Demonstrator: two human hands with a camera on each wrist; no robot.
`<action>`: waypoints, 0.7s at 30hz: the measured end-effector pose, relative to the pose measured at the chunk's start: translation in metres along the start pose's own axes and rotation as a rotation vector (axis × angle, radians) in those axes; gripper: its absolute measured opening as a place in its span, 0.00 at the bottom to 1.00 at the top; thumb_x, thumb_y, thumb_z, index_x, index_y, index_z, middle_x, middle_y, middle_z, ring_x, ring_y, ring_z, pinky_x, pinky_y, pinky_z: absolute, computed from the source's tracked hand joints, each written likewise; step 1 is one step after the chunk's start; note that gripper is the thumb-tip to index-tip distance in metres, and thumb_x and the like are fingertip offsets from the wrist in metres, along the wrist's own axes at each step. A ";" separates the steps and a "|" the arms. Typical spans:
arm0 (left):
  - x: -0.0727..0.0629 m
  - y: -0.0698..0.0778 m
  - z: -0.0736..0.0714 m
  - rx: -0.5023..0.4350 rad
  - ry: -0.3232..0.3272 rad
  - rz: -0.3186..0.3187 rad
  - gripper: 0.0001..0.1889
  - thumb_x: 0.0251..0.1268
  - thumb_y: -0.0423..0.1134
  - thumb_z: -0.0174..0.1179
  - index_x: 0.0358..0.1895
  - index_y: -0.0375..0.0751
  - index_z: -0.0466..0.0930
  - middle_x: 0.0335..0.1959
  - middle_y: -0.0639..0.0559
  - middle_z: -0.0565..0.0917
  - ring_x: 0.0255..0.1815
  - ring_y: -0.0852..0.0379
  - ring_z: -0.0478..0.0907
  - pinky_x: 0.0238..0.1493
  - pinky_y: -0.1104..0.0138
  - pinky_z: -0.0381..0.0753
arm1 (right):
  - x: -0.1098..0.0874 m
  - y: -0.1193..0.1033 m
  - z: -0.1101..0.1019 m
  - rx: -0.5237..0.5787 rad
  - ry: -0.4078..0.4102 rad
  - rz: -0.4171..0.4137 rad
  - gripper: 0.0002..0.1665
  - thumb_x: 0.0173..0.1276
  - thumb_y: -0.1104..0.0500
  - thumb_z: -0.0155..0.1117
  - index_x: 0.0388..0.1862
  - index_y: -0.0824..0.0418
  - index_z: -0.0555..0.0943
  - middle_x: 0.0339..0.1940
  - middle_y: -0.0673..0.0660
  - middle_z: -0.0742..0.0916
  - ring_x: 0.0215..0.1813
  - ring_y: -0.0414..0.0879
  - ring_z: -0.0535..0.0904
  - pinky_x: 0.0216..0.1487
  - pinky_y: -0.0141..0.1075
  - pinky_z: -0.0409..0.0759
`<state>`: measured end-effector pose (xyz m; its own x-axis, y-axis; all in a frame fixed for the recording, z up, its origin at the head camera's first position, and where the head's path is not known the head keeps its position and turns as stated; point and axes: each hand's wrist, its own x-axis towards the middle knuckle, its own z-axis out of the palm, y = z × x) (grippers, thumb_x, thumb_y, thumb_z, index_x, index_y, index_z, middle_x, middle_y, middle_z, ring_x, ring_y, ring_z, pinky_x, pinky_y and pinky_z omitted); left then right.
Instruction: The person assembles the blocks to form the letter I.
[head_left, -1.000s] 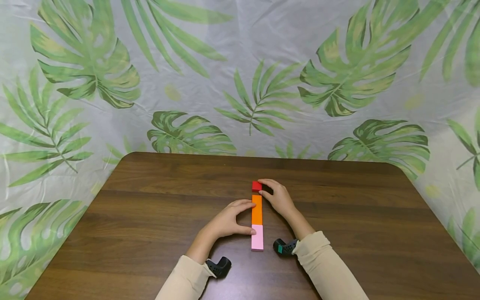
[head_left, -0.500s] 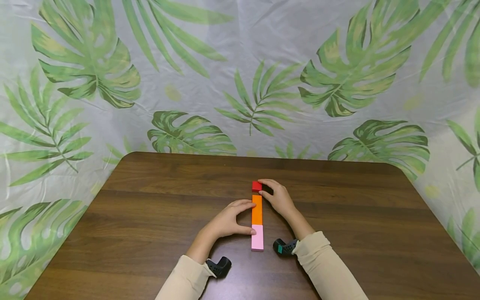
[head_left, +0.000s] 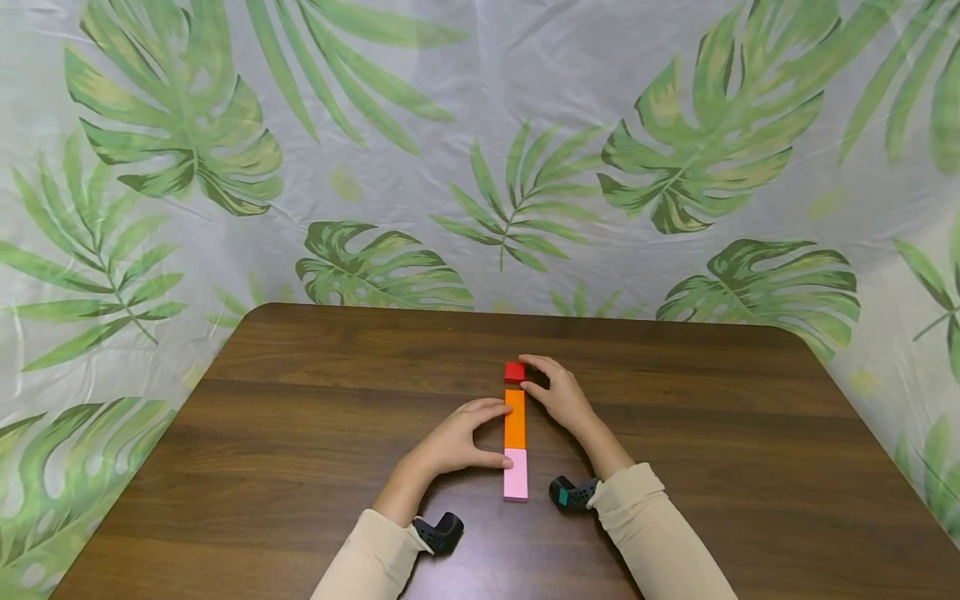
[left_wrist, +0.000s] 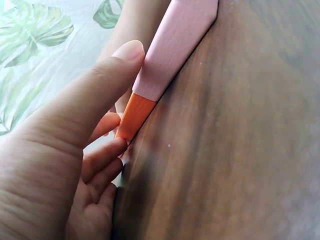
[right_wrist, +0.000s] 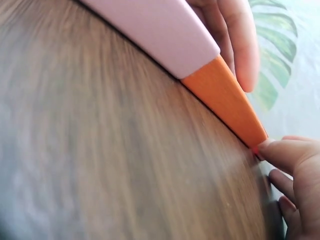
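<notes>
A row of three blocks runs away from me on the table in the head view: a pink block (head_left: 515,477) nearest, an orange block (head_left: 515,429) touching its far end, and a small red block (head_left: 514,372) at the far end. My left hand (head_left: 450,442) lies along the left side of the row, thumb on the pink block (left_wrist: 175,47) and a fingertip on the orange block (left_wrist: 136,115). To the right of the red block is my right hand (head_left: 564,400), thumb and forefinger spread beside it. Whether they touch it is hard to tell.
The brown wooden table (head_left: 337,358) has rounded far corners. Behind it hangs a pale cloth (head_left: 517,83) with green leaf prints. Black wrist devices sit at the left cuff (head_left: 378,542) and the right cuff (head_left: 630,492).
My right hand has shifted very slightly to the right, its fingertips edging away from the red block. The left hand and the row of blocks look almost the same.
</notes>
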<state>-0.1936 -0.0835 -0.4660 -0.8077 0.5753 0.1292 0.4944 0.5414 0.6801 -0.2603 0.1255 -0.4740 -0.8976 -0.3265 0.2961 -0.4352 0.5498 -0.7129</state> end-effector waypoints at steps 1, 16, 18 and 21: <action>0.000 0.000 0.000 0.000 -0.001 0.000 0.39 0.43 0.55 0.68 0.62 0.45 0.68 0.62 0.51 0.66 0.63 0.53 0.58 0.61 0.57 0.58 | 0.000 0.000 -0.001 0.004 -0.003 0.000 0.25 0.59 0.63 0.63 0.57 0.62 0.73 0.56 0.59 0.76 0.57 0.52 0.70 0.58 0.48 0.64; 0.003 0.000 -0.002 -0.071 0.040 -0.004 0.32 0.55 0.53 0.60 0.62 0.42 0.68 0.61 0.48 0.67 0.63 0.53 0.60 0.61 0.57 0.58 | -0.008 -0.023 -0.022 -0.043 0.033 -0.098 0.26 0.66 0.53 0.56 0.61 0.60 0.69 0.60 0.57 0.71 0.61 0.51 0.65 0.59 0.49 0.63; 0.002 0.001 -0.003 -0.085 0.062 -0.011 0.32 0.56 0.53 0.59 0.62 0.41 0.67 0.61 0.48 0.67 0.63 0.52 0.60 0.61 0.56 0.58 | -0.010 -0.028 -0.025 -0.063 0.045 -0.135 0.27 0.66 0.53 0.56 0.62 0.59 0.68 0.61 0.58 0.71 0.62 0.51 0.64 0.59 0.49 0.62; 0.002 0.002 -0.005 -0.082 0.116 -0.020 0.32 0.59 0.53 0.57 0.63 0.40 0.65 0.63 0.48 0.66 0.63 0.52 0.59 0.61 0.56 0.58 | -0.013 -0.037 -0.030 -0.088 0.071 -0.190 0.27 0.67 0.54 0.54 0.63 0.60 0.66 0.62 0.59 0.70 0.63 0.53 0.63 0.59 0.51 0.61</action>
<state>-0.1960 -0.0837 -0.4610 -0.8509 0.4880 0.1942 0.4541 0.4976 0.7391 -0.2346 0.1328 -0.4322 -0.8001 -0.3772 0.4664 -0.5988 0.5497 -0.5825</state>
